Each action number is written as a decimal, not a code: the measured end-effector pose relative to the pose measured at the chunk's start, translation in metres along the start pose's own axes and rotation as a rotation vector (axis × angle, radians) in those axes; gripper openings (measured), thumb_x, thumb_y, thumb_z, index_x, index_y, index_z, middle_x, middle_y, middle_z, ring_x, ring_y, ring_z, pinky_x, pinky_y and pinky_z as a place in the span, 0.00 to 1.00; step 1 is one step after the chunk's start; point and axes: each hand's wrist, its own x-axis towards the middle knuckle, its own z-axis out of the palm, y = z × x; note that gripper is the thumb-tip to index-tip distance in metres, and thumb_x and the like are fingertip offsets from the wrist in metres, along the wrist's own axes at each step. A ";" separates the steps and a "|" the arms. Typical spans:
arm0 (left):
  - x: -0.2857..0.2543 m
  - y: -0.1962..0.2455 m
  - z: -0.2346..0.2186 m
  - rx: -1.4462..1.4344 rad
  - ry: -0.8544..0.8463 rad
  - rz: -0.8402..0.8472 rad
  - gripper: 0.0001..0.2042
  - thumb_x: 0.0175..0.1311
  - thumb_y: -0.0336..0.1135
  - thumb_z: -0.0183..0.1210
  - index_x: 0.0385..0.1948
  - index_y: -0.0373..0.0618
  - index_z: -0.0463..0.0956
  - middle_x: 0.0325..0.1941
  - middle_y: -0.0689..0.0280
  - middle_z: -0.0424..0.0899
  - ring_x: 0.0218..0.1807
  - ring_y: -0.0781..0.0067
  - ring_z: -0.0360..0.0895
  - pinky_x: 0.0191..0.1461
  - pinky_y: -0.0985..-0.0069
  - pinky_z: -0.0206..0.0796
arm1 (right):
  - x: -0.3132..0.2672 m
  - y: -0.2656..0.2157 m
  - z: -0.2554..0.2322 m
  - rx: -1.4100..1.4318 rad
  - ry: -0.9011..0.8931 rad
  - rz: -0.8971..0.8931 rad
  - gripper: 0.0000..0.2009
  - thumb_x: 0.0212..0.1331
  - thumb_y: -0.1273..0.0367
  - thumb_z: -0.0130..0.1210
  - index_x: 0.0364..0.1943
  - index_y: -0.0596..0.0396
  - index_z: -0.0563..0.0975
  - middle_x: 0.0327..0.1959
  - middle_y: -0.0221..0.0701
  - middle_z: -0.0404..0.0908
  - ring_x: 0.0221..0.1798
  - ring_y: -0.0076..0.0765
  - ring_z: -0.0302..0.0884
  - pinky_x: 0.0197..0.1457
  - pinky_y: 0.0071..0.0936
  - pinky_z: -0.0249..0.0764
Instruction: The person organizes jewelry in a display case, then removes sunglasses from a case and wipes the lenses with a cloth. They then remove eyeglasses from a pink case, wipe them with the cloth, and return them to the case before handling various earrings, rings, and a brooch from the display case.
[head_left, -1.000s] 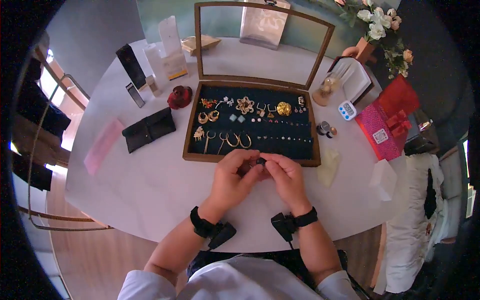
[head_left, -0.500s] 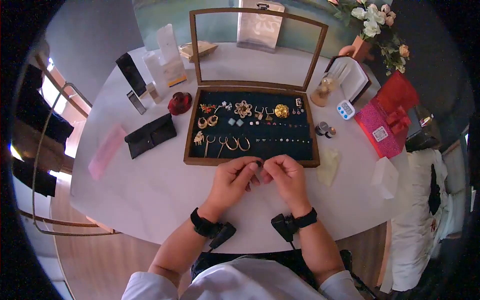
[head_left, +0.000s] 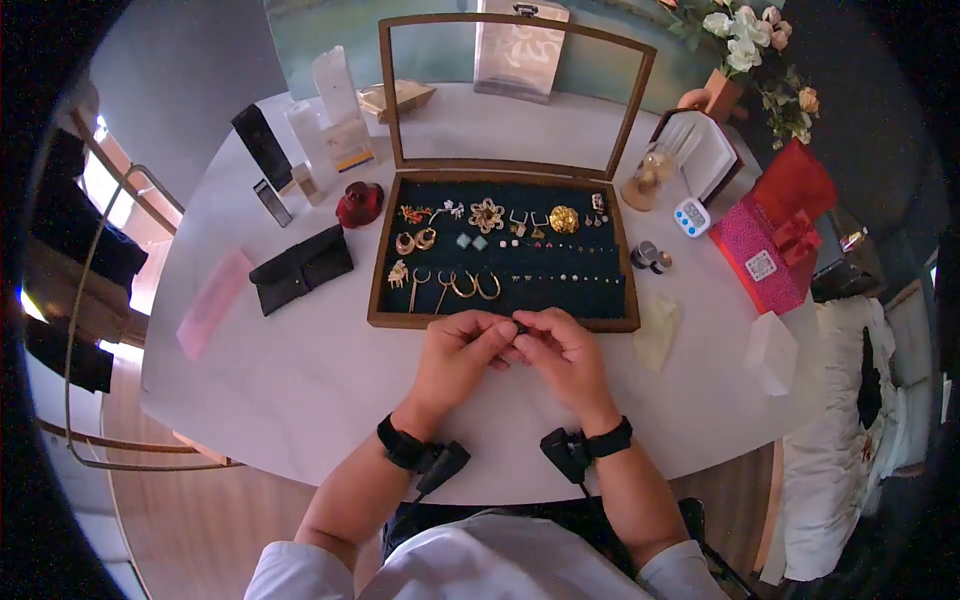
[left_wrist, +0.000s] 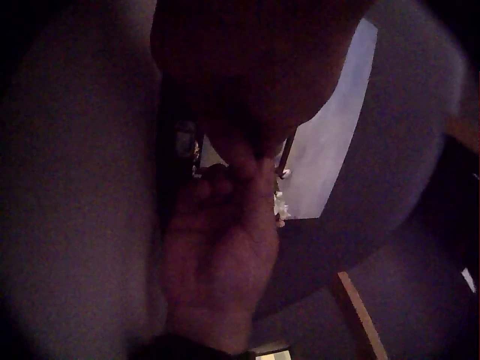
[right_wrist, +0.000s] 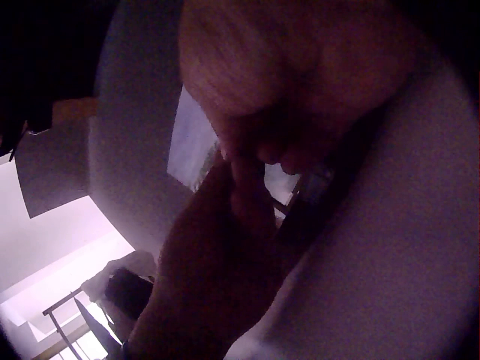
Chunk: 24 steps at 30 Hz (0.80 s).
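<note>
Just in front of the open jewellery case (head_left: 400, 318), my two hands meet at the fingertips. Between them is a small dark, roundish object (head_left: 520, 328), mostly covered by fingers, so its kind does not show. My left hand (head_left: 455, 355) pinches it between thumb and forefinger. From the other side, my right hand (head_left: 565, 360) also has thumb and forefinger on it. Both wrist views are dim; the left hand (left_wrist: 255, 67) and right hand (right_wrist: 292, 67) each fill the top of their own view, fingertips joined with the other hand.
Rows of earrings and brooches, including a gold flower brooch (head_left: 487, 215), lie on the case's dark lining under a raised glass lid (head_left: 515, 165). Left are a black pouch (head_left: 302, 270) and pink strip (head_left: 215, 303); right, a yellowish cloth (head_left: 657, 332), timer (head_left: 691, 217) and pink gift box (head_left: 762, 262).
Half a second ago the right fingers were apart from the left ones, with the dark object at the left fingertips. Now the right hand has come back left and touches the object again.
</note>
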 end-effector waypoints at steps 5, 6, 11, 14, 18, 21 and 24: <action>-0.002 0.003 0.010 -0.107 0.006 0.009 0.11 0.74 0.35 0.55 0.43 0.37 0.81 0.37 0.66 0.86 0.36 0.79 0.82 0.40 0.79 0.75 | 0.000 0.005 -0.001 -0.032 0.075 -0.050 0.09 0.61 0.75 0.61 0.46 0.56 0.82 0.39 0.29 0.80 0.40 0.23 0.80 0.43 0.20 0.76; -0.002 0.005 0.011 -0.129 -0.003 -0.009 0.11 0.74 0.35 0.55 0.45 0.37 0.81 0.38 0.66 0.86 0.37 0.78 0.82 0.41 0.79 0.75 | 0.000 0.006 -0.003 -0.053 0.092 -0.079 0.09 0.61 0.76 0.61 0.44 0.57 0.82 0.39 0.29 0.80 0.40 0.23 0.80 0.42 0.21 0.76; 0.000 -0.004 0.002 -0.111 -0.079 0.006 0.11 0.73 0.34 0.56 0.48 0.36 0.80 0.41 0.65 0.86 0.40 0.78 0.82 0.43 0.78 0.76 | 0.001 -0.002 -0.003 -0.115 0.078 -0.145 0.06 0.60 0.76 0.61 0.40 0.56 0.83 0.38 0.30 0.82 0.39 0.24 0.80 0.42 0.21 0.76; 0.001 -0.006 0.002 -0.048 -0.019 0.076 0.11 0.70 0.29 0.59 0.50 0.34 0.79 0.40 0.63 0.86 0.40 0.79 0.82 0.45 0.78 0.76 | -0.001 0.001 -0.005 -0.069 0.073 -0.083 0.06 0.60 0.77 0.62 0.41 0.57 0.83 0.39 0.30 0.83 0.40 0.24 0.81 0.43 0.21 0.77; 0.002 -0.006 0.002 -0.051 -0.001 0.102 0.11 0.67 0.26 0.61 0.49 0.35 0.80 0.40 0.64 0.87 0.39 0.79 0.81 0.44 0.80 0.75 | -0.003 -0.002 -0.003 0.120 0.064 0.074 0.10 0.62 0.76 0.61 0.48 0.58 0.81 0.41 0.30 0.84 0.41 0.22 0.81 0.45 0.20 0.78; 0.002 -0.005 0.002 -0.022 -0.015 0.108 0.10 0.67 0.26 0.61 0.48 0.35 0.81 0.39 0.64 0.87 0.38 0.80 0.81 0.44 0.81 0.75 | -0.004 0.001 -0.004 0.125 0.036 0.112 0.11 0.64 0.76 0.60 0.50 0.59 0.80 0.42 0.30 0.84 0.43 0.21 0.81 0.46 0.21 0.79; 0.002 -0.006 0.001 -0.016 -0.043 0.103 0.10 0.68 0.26 0.61 0.47 0.35 0.81 0.39 0.64 0.87 0.38 0.80 0.81 0.44 0.81 0.75 | -0.005 0.003 -0.005 0.199 0.017 0.123 0.11 0.64 0.77 0.59 0.49 0.59 0.80 0.42 0.30 0.84 0.43 0.22 0.82 0.46 0.20 0.79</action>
